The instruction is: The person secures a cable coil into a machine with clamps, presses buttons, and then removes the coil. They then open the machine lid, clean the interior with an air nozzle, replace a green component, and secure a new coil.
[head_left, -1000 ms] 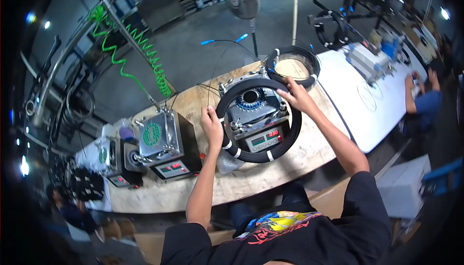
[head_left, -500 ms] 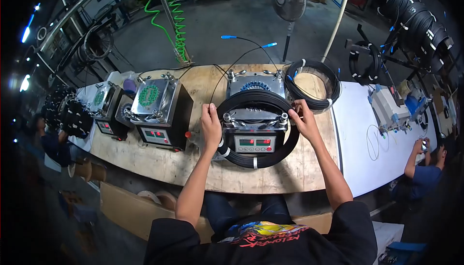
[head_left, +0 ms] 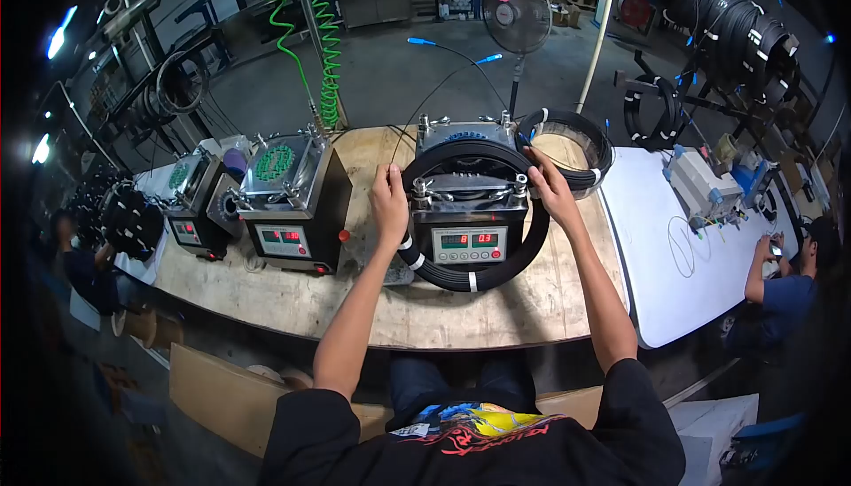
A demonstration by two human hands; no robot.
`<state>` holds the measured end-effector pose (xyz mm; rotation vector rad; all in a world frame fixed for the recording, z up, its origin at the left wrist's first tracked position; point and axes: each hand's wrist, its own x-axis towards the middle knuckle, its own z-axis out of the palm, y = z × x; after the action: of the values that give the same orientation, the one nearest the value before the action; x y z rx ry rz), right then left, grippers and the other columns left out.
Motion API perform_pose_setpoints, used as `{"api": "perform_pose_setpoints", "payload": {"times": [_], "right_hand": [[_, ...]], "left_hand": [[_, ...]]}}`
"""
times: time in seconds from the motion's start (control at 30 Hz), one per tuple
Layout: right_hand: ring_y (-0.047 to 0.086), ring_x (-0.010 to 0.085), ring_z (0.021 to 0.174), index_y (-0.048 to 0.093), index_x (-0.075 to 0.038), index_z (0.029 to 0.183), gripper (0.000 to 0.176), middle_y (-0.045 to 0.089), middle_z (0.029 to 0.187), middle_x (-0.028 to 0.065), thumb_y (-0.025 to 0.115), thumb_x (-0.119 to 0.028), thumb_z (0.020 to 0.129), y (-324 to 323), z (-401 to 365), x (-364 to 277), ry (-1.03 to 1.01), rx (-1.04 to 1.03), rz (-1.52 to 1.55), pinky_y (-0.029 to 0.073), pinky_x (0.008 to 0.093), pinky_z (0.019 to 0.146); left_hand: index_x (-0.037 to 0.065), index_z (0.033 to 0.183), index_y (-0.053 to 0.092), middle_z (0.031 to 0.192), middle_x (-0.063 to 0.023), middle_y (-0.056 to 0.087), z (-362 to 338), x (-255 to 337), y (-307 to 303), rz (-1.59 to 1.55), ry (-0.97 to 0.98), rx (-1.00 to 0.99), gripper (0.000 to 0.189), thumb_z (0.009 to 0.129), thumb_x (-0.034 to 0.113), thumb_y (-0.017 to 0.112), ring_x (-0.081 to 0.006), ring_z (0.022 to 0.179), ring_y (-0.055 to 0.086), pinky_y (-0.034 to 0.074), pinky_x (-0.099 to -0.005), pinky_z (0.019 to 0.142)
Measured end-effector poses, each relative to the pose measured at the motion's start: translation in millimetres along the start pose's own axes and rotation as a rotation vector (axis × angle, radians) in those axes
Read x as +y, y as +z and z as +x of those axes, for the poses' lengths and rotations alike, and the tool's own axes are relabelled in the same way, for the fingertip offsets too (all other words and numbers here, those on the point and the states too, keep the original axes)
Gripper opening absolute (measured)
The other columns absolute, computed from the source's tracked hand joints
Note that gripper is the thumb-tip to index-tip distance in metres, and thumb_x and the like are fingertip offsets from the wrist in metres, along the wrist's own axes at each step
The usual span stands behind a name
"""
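A black cable coil bound with white ties is held upright between my hands, around the front of a metal-topped machine with a red and green display. My left hand is closed on the coil's left side. On the coil's upper right side, my right hand grips it with the fingers toward the back. Two blue-tipped cable ends stick up behind the machine. A second black coil lies just right of the machine, on the wooden table.
Two similar machines with green rings on top stand at the left. At the right is a white table with a grey device, and a co-worker sits beside it. A fan and green coiled hose are behind.
The view has shifted slightly. The coil remains in both hands, a little lower around the machine. My right hand's fingers are more stretched over the coil. The machine's right-hand display reading has changed.
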<state>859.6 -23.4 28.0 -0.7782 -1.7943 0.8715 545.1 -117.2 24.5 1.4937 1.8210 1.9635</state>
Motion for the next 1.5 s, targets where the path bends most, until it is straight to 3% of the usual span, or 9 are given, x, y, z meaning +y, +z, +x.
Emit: {"api": "perform_pose_setpoints", "payload": {"times": [0.43,0.57,0.67,0.77,0.97,1.17,1.27,1.37,1.5], "right_hand": [[0.046,0.0079,0.079,0.058,-0.003,0.147,0.047,0.050,0.087,-0.0035,0.063,-0.027,0.107,-9,3,16,0.035,-0.064,0.055,0.042,0.0249,0.072],[0.051,0.0087,0.079,0.056,-0.003,0.148,0.046,0.054,0.091,-0.0018,0.062,-0.023,0.108,-16,39,-12,0.017,-0.077,0.006,0.044,0.0247,0.072],[0.060,0.0105,0.082,0.055,-0.001,0.146,0.041,0.064,0.089,0.0037,0.058,-0.018,0.109,-4,84,-42,-0.117,-0.057,0.026,0.051,0.0288,0.074],[0.064,0.0162,0.075,0.055,-0.003,0.146,0.041,0.067,0.080,0.0095,0.059,-0.014,0.107,11,116,-64,-0.212,-0.091,-0.151,0.051,0.0323,0.071],[0.072,0.0356,0.075,0.056,-0.010,0.146,0.045,0.073,0.081,0.0178,0.060,-0.010,0.101,28,133,-105,-0.096,-0.051,-0.385,0.054,0.0434,0.074],[0.074,0.0388,0.089,0.066,-0.012,0.139,0.042,0.077,0.093,0.0186,0.066,-0.016,0.097,7,160,-78,-0.088,-0.113,-0.585,0.057,0.0461,0.080],[0.074,0.0396,0.092,0.074,-0.011,0.127,0.032,0.078,0.098,0.0176,0.068,-0.019,0.097,9,154,-91,-0.074,-0.116,-0.768,0.058,0.0477,0.082],[0.073,0.0403,0.091,0.078,-0.010,0.118,0.026,0.076,0.096,0.0188,0.071,-0.020,0.095,7,156,-99,-0.120,-0.080,-0.837,0.057,0.0484,0.083],[0.072,0.0397,0.089,0.079,-0.008,0.113,0.023,0.074,0.093,0.0214,0.074,-0.016,0.092,-18,168,-80,-0.309,-0.157,-0.869,0.057,0.0473,0.081]], "left_hand": [[0.000,0.104,0.066,0.083,-0.0176,0.069,21,-1,0,0.077,0.039,-0.154,0.032,0.110,0.028,0.052,-0.0303,0.074,0.068,0.049,-0.0396,0.069],[0.006,0.137,0.063,0.078,-0.0163,0.066,38,-12,11,-0.026,0.245,-0.172,0.033,0.111,0.023,0.050,-0.0321,0.076,0.068,0.051,-0.0440,0.073],[0.013,0.160,0.039,0.085,-0.0184,0.071,64,32,4,0.074,0.183,-0.323,0.051,0.111,0.019,0.048,-0.0352,0.077,0.071,0.052,-0.0465,0.073],[0.012,0.166,0.024,0.094,-0.0161,0.073,94,59,11,0.170,0.215,-0.487,0.060,0.110,0.013,0.046,-0.0240,0.073,0.068,0.054,-0.0370,0.074],[0.009,0.161,0.033,0.099,-0.0155,0.075,133,79,38,0.098,0.237,-0.594,0.054,0.109,0.010,0.045,-0.0215,0.062,0.070,0.058,-0.0389,0.066],[-0.004,0.137,0.056,0.114,-0.0157,0.077,162,81,35,-0.011,0.139,-0.698,0.033,0.107,0.010,0.053,-0.0173,0.054,0.069,0.059,-0.0347,0.058],[0.000,0.129,0.062,0.117,-0.0157,0.076,168,76,31,0.093,0.209,-0.707,0.029,0.104,0.015,0.062,-0.0226,0.060,0.072,0.057,-0.0342,0.057],[0.004,0.120,0.064,0.110,-0.0184,0.075,178,64,29,0.580,0.638,-0.542,0.027,0.101,0.022,0.068,-0.0310,0.069,0.073,0.059,-0.0419,0.064],[0.006,0.109,0.068,0.089,-0.0172,0.073,179,75,17,0.604,0.829,-0.436,0.024,0.099,0.027,0.070,-0.0356,0.077,0.073,0.058,-0.0472,0.068]]}}
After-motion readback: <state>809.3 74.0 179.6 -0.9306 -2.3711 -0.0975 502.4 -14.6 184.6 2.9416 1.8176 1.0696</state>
